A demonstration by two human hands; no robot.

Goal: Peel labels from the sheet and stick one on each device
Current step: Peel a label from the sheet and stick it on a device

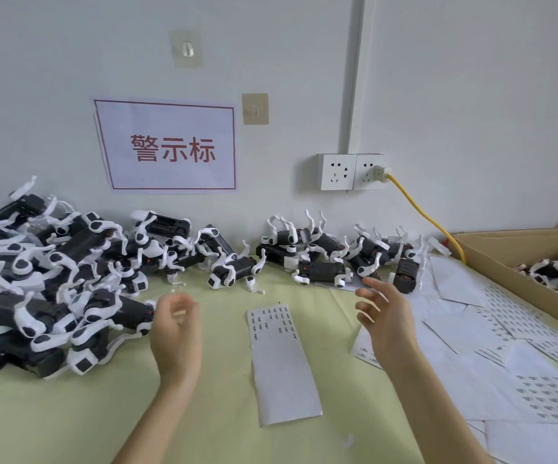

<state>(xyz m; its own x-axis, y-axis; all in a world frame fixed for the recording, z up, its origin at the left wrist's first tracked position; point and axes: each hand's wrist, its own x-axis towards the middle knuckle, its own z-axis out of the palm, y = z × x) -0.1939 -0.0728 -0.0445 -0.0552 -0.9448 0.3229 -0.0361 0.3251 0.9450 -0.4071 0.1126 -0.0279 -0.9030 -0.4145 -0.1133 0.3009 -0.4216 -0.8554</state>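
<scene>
A narrow white label sheet (281, 360) lies flat on the pale green table between my hands, with small dark labels only at its far end. My left hand (175, 333) hovers left of it, fingers loosely curled and blurred, holding nothing that I can see. My right hand (384, 316) hovers right of the sheet with fingers spread and relaxed, empty. A big heap of black-and-white robot dog devices (46, 279) fills the left of the table. A smaller row of the same devices (324, 259) lies along the wall just beyond my right hand.
Used and partly used label sheets (505, 356) cover the table's right side. A cardboard box (518, 262) with more devices stands at the far right. A yellow cable (428, 216) runs from the wall socket (351, 171) down behind the box. A red-lettered sign (170, 145) hangs on the wall.
</scene>
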